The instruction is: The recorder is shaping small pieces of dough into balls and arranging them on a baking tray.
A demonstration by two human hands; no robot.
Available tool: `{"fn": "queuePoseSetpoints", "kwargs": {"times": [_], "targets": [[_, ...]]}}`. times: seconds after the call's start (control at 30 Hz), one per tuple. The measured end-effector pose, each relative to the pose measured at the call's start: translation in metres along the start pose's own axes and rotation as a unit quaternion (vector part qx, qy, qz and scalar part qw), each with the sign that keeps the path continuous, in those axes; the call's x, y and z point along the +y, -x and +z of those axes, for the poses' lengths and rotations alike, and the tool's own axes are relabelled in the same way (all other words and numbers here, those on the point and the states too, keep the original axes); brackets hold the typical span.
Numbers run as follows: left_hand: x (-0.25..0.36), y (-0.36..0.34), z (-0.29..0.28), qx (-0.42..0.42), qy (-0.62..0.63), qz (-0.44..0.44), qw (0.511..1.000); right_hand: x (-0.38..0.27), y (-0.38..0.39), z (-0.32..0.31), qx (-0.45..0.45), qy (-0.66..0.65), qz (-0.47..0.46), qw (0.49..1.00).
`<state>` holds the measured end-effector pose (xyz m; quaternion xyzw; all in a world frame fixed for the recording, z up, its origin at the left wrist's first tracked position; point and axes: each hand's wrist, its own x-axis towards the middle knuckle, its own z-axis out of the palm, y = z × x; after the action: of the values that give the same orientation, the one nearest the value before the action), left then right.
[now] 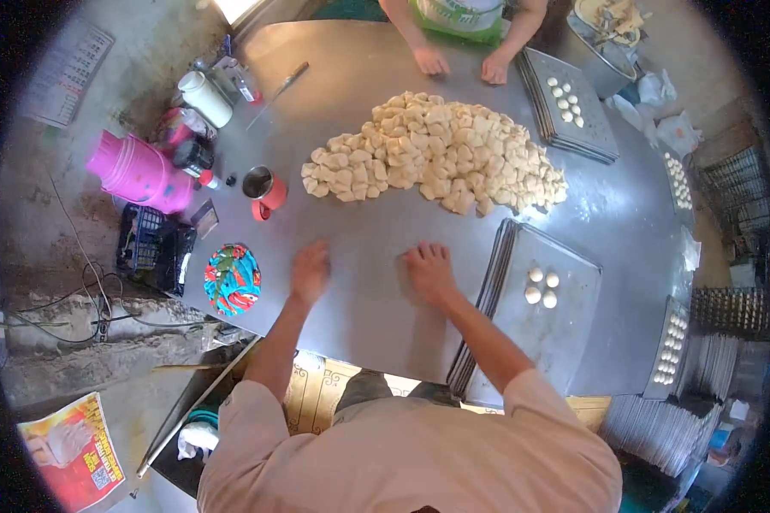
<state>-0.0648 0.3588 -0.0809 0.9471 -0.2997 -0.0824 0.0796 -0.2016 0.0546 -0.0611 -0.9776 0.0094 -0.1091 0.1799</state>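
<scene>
Though few, dough balls (533, 295) on tray (569, 342)

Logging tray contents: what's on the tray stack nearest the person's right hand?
Four pale dough balls sit together on the top tray. Of the trays below, only edges show; anything on them is covered.

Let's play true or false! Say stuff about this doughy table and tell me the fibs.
1. Dough pieces are heaped on the table. True.
2. Buckets stand right of the dough. False: the pink buckets are left of it.
3. One tray holds four dough balls. True.
4. The left hand holds a mug. False: the red mug stands apart from the left hand.
5. Another person's hands show across the table. True.
</scene>
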Motion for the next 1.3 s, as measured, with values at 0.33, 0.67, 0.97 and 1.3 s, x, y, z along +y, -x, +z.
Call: {"fn": "queuePoseSetpoints", "kwargs": {"times": [0.33,0.67,0.97,1.3], "targets": [[0.026,0.024,0.013,0.038,0.025,0.046,0.998,-0.015,0.003,0.005,-0.015,-0.04,-0.068,0.997],[0.034,0.035,0.019,0.105,0.078,0.147,0.98,-0.027,0.013,0.013,0.019,-0.037,-0.119,0.992],[0.052,0.079,-0.005,0.194,0.056,-0.032,0.979,-0.034,0.033,0.002,0.02,-0.03,-0.021,0.999],[0.012,0.047,-0.034,0.192,0.121,0.05,0.973,-0.019,0.007,0.027,0.012,-0.137,-0.048,0.989]]}}
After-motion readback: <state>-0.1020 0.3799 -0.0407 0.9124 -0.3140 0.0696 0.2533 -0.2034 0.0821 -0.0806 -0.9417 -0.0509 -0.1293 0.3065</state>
